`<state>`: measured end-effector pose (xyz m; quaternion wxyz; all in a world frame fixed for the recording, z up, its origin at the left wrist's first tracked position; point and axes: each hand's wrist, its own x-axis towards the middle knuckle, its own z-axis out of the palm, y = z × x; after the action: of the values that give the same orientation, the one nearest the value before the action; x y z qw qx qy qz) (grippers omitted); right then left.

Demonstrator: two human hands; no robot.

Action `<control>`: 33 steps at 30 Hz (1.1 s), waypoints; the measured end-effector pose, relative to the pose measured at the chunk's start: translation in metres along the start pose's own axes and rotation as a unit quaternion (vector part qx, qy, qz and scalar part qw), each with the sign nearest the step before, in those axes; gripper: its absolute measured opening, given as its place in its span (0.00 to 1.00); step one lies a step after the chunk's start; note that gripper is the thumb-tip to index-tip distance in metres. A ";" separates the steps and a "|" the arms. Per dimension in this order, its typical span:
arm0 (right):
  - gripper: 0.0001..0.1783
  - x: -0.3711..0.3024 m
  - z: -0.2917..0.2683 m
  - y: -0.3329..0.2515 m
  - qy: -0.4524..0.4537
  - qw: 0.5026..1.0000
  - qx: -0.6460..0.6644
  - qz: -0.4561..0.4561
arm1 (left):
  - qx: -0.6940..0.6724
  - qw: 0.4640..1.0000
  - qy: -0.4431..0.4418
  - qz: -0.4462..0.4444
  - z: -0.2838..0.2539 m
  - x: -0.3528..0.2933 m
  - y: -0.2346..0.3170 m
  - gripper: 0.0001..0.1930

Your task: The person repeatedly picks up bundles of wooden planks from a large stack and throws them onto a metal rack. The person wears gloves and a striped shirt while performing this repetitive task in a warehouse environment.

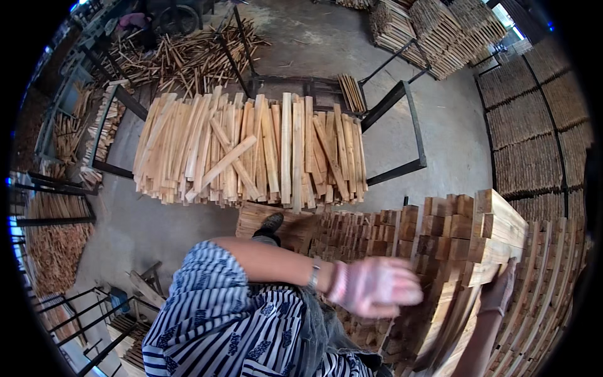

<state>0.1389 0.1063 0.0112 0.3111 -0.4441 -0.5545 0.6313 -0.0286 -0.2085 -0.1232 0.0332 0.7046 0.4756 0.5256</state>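
My left hand (377, 289), in a pink and white glove, is held out over a stack of wooden strips (352, 242). Motion smears its fingers, and no wood shows in it. On the right, my gloved right hand (500, 290) lies against the side of the upper wooden pieces (499, 223), its fingers stretched along them. These pale pieces sit on top of the stack with their cut ends facing left.
A metal rack (411, 125) beyond me carries a heap of loose wooden slats (270, 147). More bundled strips (534, 125) rise along the right. A scrap wood pile (182, 60) lies at the far left. My shoe (272, 222) shows beside a wooden board (248, 220).
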 end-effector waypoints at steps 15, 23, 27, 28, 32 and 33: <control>0.28 -0.198 0.226 0.127 -0.323 0.878 -0.315 0.157 | 0.085 0.472 0.063 -0.875 -0.123 -0.465 -0.104 0.39; 0.26 -0.121 0.249 0.424 -0.325 0.803 -0.216 0.450 | 0.099 0.454 0.046 -0.884 -0.171 -0.513 -0.163 0.48; 0.28 -0.073 0.291 0.509 -0.363 0.763 -0.357 0.398 | 0.132 0.446 0.001 -0.885 -0.193 -0.537 -0.224 0.51; 0.28 -0.062 0.300 0.538 -0.357 0.775 -0.388 0.348 | 0.150 0.448 -0.002 -0.881 -0.193 -0.548 -0.241 0.52; 0.21 -0.038 0.362 0.594 -0.364 0.728 -0.294 0.502 | 0.203 0.452 -0.022 -0.868 -0.184 -0.591 -0.287 0.53; 0.21 -0.041 0.367 0.614 -0.385 0.722 -0.223 0.530 | 0.238 0.486 -0.038 -0.840 -0.175 -0.605 -0.293 0.49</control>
<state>-0.1159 -0.2029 -0.5833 -0.4224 -0.4413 -0.4250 0.6680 -0.3468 -0.5546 -0.6347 0.3080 -0.0291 0.9469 0.0877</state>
